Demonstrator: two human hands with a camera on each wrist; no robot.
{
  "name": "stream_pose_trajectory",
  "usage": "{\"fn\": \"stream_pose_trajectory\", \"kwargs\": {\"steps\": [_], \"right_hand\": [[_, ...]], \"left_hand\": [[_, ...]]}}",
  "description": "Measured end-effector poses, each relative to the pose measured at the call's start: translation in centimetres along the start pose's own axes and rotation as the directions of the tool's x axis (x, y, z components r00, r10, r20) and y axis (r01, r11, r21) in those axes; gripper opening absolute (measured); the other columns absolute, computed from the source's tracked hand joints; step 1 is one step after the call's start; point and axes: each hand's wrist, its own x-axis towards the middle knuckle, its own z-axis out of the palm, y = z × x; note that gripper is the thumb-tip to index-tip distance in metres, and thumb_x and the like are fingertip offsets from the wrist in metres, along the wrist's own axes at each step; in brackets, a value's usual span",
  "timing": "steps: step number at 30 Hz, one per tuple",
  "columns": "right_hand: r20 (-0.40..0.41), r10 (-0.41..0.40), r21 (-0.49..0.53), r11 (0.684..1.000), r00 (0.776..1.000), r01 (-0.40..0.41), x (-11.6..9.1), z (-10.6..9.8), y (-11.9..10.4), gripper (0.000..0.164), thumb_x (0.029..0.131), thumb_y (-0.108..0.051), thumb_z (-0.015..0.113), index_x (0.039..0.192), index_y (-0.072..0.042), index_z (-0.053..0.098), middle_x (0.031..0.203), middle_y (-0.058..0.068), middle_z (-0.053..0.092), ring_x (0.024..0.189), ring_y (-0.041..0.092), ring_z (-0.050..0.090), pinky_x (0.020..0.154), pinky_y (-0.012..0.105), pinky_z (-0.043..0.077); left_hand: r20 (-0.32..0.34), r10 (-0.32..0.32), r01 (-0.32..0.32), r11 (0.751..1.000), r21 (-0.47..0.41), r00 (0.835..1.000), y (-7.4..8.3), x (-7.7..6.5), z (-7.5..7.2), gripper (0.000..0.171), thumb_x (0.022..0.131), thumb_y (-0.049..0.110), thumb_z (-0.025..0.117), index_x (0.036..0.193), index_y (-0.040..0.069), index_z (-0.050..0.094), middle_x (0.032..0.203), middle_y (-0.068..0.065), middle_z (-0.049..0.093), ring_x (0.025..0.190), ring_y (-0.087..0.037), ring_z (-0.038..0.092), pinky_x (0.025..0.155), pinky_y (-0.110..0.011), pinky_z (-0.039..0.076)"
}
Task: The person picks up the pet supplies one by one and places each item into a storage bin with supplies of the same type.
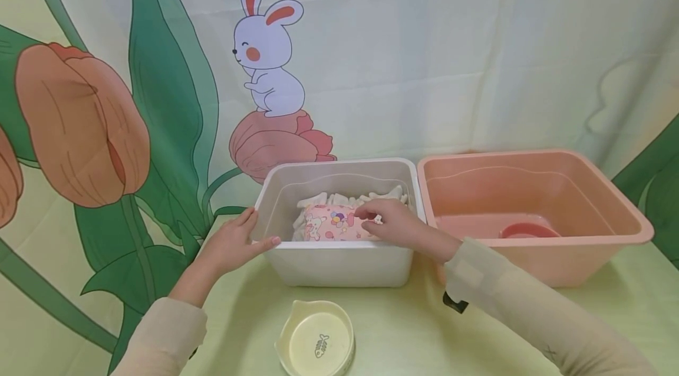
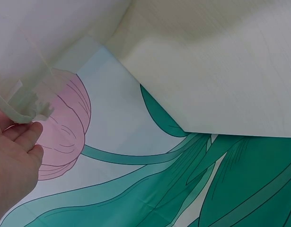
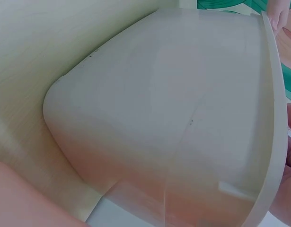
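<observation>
A white plastic tub stands on the table. My left hand holds its left front corner, with the fingers on the side rim and the thumb along the front rim. Inside the tub, a pink printed pouch with cartoon figures and balloons lies on off-white, bunched cloth-like pieces. My right hand reaches over the front rim, fingers bent at the pouch's right end; I cannot tell whether they pinch it. The right wrist view shows mostly the tub's outer wall, with the right fingers partly hidden behind the rim.
A pink tub stands against the white tub's right side, with a red round dish inside. A cream cat-eared bowl with a fish-bone print sits in front. A printed curtain with a rabbit and tulips hangs behind the table.
</observation>
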Motion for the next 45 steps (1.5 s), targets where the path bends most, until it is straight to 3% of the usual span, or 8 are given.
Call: {"fn": "stream_pose_trajectory", "kwargs": {"steps": [9, 18, 25, 28, 45], "right_hand": [[-0.011, -0.016, 0.049, 0.999, 1.000, 0.017, -0.6, -0.1, -0.4, 0.019, 0.082, -0.006, 0.057, 0.100, -0.007, 0.064, 0.092, 0.003, 0.065, 0.083, 0.014, 0.055, 0.072, 0.024, 0.049], [-0.013, -0.036, 0.073, 0.997, 0.999, 0.037, -1.1, 0.1, -0.5, 0.017, 0.082, -0.005, 0.058, 0.098, -0.006, 0.065, 0.094, 0.008, 0.066, 0.082, 0.014, 0.055, 0.072, 0.026, 0.048], [-0.026, -0.059, 0.058, 0.996, 0.998, 0.060, -1.3, 0.2, -0.7, 0.017, 0.081, -0.004, 0.058, 0.097, -0.004, 0.065, 0.093, 0.010, 0.066, 0.083, 0.017, 0.057, 0.073, 0.037, 0.050], [-0.032, -0.069, 0.047, 0.996, 0.997, 0.070, -1.4, 0.2, -0.9, 0.017, 0.081, -0.004, 0.059, 0.097, -0.004, 0.065, 0.093, 0.010, 0.066, 0.083, 0.016, 0.057, 0.071, 0.037, 0.050], [-0.024, -0.115, 0.062, 0.991, 0.993, 0.116, -2.7, 0.2, -1.8, 0.018, 0.080, -0.007, 0.061, 0.098, -0.004, 0.065, 0.096, 0.009, 0.067, 0.085, 0.016, 0.058, 0.069, 0.025, 0.050]], "left_hand": [[-0.004, 0.002, -0.002, 1.000, -0.008, 1.000, -0.1, -0.1, 0.1, 0.085, 0.081, 0.060, 0.046, 0.139, 0.002, 0.025, 0.141, -0.023, 0.028, 0.124, -0.041, 0.034, 0.093, -0.055, 0.035], [0.004, -0.005, 0.005, 1.000, -0.007, 1.000, -0.2, -0.1, 0.2, 0.086, 0.080, 0.061, 0.046, 0.139, 0.003, 0.024, 0.141, -0.023, 0.027, 0.124, -0.042, 0.033, 0.092, -0.057, 0.035], [0.004, -0.003, 0.003, 1.000, -0.005, 1.000, -0.3, 0.0, 0.3, 0.087, 0.080, 0.062, 0.046, 0.139, 0.003, 0.023, 0.141, -0.023, 0.028, 0.124, -0.043, 0.033, 0.092, -0.057, 0.035], [-0.003, 0.002, -0.002, 1.000, -0.002, 1.000, -0.3, 0.0, 0.3, 0.086, 0.080, 0.061, 0.046, 0.139, 0.004, 0.024, 0.141, -0.023, 0.028, 0.124, -0.042, 0.034, 0.092, -0.057, 0.035], [0.004, 0.000, 0.000, 1.000, 0.001, 1.000, -0.1, 0.0, 0.1, 0.086, 0.080, 0.061, 0.046, 0.139, 0.002, 0.024, 0.141, -0.023, 0.027, 0.125, -0.043, 0.032, 0.093, -0.057, 0.034]]}}
